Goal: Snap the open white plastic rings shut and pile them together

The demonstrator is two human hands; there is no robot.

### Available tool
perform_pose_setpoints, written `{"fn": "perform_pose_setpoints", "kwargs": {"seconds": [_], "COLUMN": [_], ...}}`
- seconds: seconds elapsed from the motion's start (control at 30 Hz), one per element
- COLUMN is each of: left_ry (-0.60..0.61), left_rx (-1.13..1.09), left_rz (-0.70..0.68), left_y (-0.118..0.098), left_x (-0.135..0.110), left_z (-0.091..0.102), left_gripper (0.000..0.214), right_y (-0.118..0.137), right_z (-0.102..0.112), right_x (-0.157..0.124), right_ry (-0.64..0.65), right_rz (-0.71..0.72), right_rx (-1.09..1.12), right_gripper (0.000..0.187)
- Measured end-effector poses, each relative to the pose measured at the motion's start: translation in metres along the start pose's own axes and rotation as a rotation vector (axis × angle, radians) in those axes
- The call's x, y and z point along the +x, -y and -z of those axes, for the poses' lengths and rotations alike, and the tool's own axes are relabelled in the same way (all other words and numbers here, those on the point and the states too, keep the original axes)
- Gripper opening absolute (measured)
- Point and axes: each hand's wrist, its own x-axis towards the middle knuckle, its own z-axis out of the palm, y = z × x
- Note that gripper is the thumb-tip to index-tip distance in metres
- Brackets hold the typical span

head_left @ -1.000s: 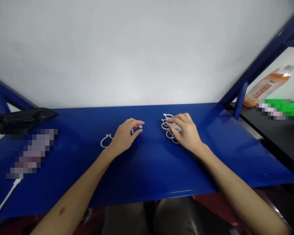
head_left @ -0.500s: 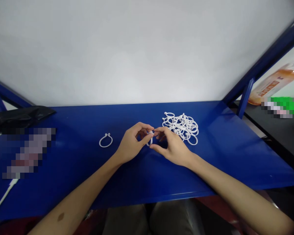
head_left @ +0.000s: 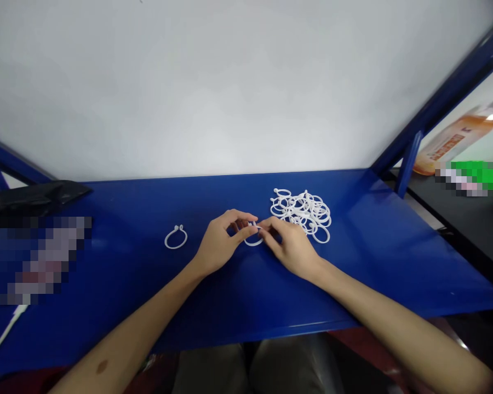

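Note:
Between my hands is one white plastic ring (head_left: 253,243), its round lower part showing below the fingers. My left hand (head_left: 222,241) pinches it near its top, thumb against fingertips. From the other side, my right hand (head_left: 291,243) pinches the ring's right edge; its fingertips partly hide the ring. A single white ring (head_left: 176,239) with two small knobs at its top lies on the blue tabletop (head_left: 230,298) to the left of my left hand. Behind and right of my right hand sits a tangled pile of white rings (head_left: 306,208).
A black plastic bag (head_left: 36,198) lies at the back left. In front of it is a blurred-out item (head_left: 51,257) with a white cable (head_left: 4,334). Blue frame posts (head_left: 408,164) rise at the right; beyond stands a bottle of orange liquid (head_left: 456,142).
The held ring has turned from nearly edge-on to show its round face. My right thumb and fingers have closed onto it. My left hand keeps its pinch.

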Motion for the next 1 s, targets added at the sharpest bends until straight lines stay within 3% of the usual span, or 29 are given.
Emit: {"fn": "perform_pose_setpoints", "kwargs": {"seconds": [0.27, 0.47, 0.6, 0.7, 0.8, 0.9, 1.0], "left_ry": [0.217, 0.250, 0.236, 0.153, -0.022, -0.104, -0.048], "left_rx": [-0.289, -0.199, -0.114, 0.122, 0.636, 1.115, 1.286], "left_rz": [0.072, -0.012, -0.078, -0.124, -0.123, 0.043, 0.224], "left_y": [0.017, 0.012, 0.002, -0.006, -0.011, -0.012, -0.010], "left_x": [0.002, -0.002, -0.004, -0.003, -0.002, -0.002, -0.002], "left_z": [0.007, 0.011, 0.010, 0.008, 0.011, 0.020, 0.027], "left_gripper": [0.030, 0.021, 0.027, 0.029, 0.035, 0.054, 0.064], "right_y": [0.005, 0.009, 0.012, 0.008, -0.003, -0.018, -0.029], "right_z": [0.010, 0.014, 0.015, 0.018, 0.028, 0.044, 0.057], "right_x": [0.001, -0.003, -0.003, 0.001, 0.005, 0.009, 0.011], "right_ry": [0.132, 0.200, 0.197, 0.135, -0.002, -0.140, -0.166], "right_rz": [0.165, 0.267, 0.343, 0.342, 0.247, 0.043, -0.103], "right_rx": [0.042, -0.020, -0.045, -0.110, -0.280, -0.523, -0.641], "right_gripper": [0.017, 0.024, 0.026, 0.025, 0.029, 0.032, 0.030]}}
